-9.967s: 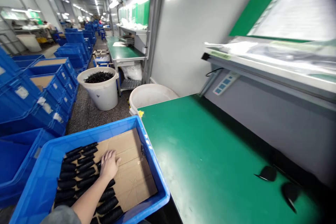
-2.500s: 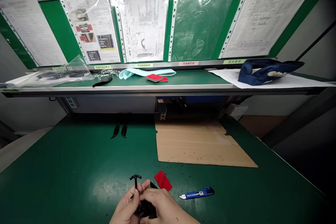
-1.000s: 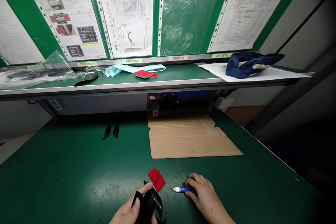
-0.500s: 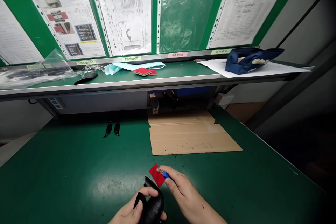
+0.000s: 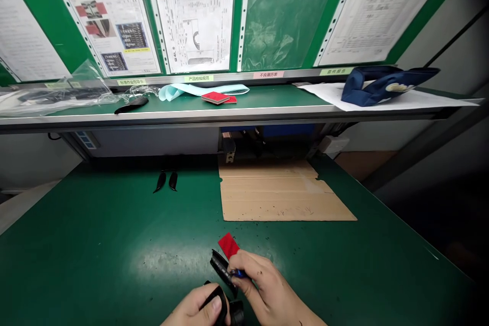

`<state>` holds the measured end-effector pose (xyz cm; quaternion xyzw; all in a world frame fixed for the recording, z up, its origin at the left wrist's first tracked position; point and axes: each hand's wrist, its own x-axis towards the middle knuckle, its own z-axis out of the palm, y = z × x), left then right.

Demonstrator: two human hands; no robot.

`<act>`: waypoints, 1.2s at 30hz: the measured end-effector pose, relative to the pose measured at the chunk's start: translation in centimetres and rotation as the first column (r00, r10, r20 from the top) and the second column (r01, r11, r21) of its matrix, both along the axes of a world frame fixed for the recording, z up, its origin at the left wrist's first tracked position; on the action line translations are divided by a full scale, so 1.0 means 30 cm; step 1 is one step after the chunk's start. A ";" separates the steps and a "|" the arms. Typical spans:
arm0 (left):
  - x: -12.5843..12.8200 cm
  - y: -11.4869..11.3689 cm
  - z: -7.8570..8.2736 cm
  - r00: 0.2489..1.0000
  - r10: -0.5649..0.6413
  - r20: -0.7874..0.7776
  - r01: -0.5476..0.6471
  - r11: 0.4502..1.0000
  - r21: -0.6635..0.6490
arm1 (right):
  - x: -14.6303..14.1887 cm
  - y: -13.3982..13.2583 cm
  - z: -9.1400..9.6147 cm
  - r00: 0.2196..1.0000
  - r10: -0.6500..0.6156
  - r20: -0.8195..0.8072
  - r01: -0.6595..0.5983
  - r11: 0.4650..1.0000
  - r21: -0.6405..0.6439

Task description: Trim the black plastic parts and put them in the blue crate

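My left hand (image 5: 202,306) is closed around a curved black plastic part (image 5: 221,266) at the bottom of the view, its thumb pressing on the near side. The part's narrow end points up and left. My right hand (image 5: 263,282) grips a small blue-handled tool (image 5: 239,273), whose tip meets the part's inner edge; the fingers hide most of it, and its exact kind is unclear. Just beyond the right fingertips, a red square pad (image 5: 228,245) lies on the green table (image 5: 114,244).
A cardboard sheet (image 5: 282,198) lies ahead on the table. Two small black curved pieces (image 5: 173,181) rest to its left. The shelf above bears red pads (image 5: 215,97), a light blue strip (image 5: 171,92), a black piece (image 5: 132,105), a plastic bag (image 5: 57,99) and a dark blue cloth item (image 5: 367,89).
The black part has turned so its inner edge shows. My right hand has brought the tool from above the red pad down and closer, onto the part. The view has shifted slightly.
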<state>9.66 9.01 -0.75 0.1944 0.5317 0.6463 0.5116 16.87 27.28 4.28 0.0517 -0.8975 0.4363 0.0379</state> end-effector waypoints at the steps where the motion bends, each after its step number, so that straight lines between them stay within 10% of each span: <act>1: -0.001 -0.001 -0.001 1.000 0.003 0.019 -0.003 1.000 0.004 | 0.000 -0.001 0.000 1.000 0.012 -0.012 -0.011 0.999 0.037; 11: -0.002 -0.018 -0.005 0.999 -0.002 0.047 0.002 1.000 0.004 | 0.015 -0.034 -0.039 0.998 0.050 -0.045 -0.035 0.956 0.292; 36: -0.008 -0.039 -0.023 0.998 0.054 -0.026 -0.057 0.989 -0.136 | 0.010 -0.028 -0.056 0.993 0.045 0.107 -0.076 0.950 0.302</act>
